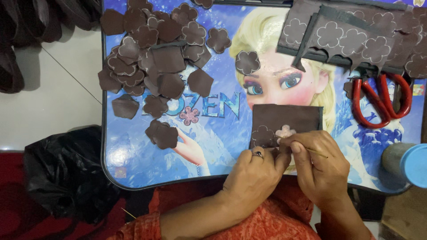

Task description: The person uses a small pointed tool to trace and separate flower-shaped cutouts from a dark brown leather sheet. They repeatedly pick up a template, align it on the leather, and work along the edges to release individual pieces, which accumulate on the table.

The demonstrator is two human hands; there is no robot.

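A dark brown rectangular sheet (pixel 284 122) lies on the blue picture-printed lap table (pixel 133 164), with one flower outline (pixel 263 136) drawn on it. A small pinkish flower template (pixel 285 131) rests on the sheet. My left hand (pixel 255 171), wearing a ring, presses down on the sheet's lower edge beside the template. My right hand (pixel 318 166) grips a thin pencil-like stick (pixel 316 152) with its tip at the template.
A heap of cut brown flower pieces (pixel 155 62) covers the table's left part. Brown sheets with traced flowers (pixel 351 38) lie at the top right above red-handled scissors (pixel 381 102). A blue-lidded container (pixel 407 164) stands at the right edge. A black bag (pixel 62 178) sits on the floor.
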